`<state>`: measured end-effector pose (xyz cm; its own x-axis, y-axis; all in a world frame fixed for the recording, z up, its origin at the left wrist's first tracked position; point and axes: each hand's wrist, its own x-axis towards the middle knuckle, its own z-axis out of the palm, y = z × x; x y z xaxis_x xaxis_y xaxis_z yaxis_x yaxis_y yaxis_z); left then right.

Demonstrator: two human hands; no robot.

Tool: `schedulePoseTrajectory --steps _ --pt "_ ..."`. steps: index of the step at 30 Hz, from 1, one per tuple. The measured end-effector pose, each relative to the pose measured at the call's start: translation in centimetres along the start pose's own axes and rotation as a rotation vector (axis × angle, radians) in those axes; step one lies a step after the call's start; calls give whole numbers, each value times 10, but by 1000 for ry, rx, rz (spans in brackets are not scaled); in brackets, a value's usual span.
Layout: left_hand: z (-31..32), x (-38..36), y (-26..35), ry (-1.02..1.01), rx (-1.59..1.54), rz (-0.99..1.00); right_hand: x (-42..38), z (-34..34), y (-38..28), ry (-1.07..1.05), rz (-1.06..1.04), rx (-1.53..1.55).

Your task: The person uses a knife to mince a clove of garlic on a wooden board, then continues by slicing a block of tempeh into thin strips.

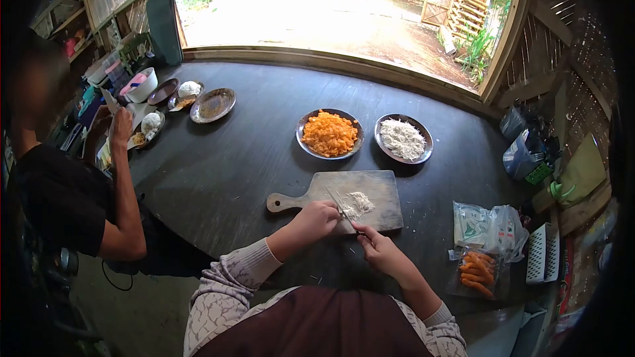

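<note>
As our right hand (382,251) clasps the likely light knife (347,217) by its handle (356,226), our left hand (316,221), toward ten o'clock, hides its hold.

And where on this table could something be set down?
Bare table between the near-empty round plate and orange pieces, and left of the cutting board. Crowded: right side, with plastic bags and white basket; far left, around the other person's hand.

Window (331,13) glare, v. dk edges
</note>
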<state>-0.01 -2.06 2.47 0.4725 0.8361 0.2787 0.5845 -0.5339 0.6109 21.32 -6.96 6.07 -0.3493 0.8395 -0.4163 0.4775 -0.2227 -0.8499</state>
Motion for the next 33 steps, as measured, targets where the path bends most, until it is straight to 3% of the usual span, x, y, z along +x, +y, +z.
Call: schedulePoseTrajectory --steps 9,22,24,25,27,33 --pt "0 2 -1 1 -2 12 16 6 18 57 -132 -102" --pt "-2 1 1 16 1 26 9 -1 8 21 -101 -23" --pt "-2 2 1 7 -4 18 3 -5 -4 -31 91 18" --pt "-2 1 1 -1 -8 9 6 -3 2 -31 93 18" --pt "-1 1 -1 5 -10 16 13 2 20 27 -128 8" --pt "-1 2 0 8 -18 16 12 -1 16 -5 -107 42"
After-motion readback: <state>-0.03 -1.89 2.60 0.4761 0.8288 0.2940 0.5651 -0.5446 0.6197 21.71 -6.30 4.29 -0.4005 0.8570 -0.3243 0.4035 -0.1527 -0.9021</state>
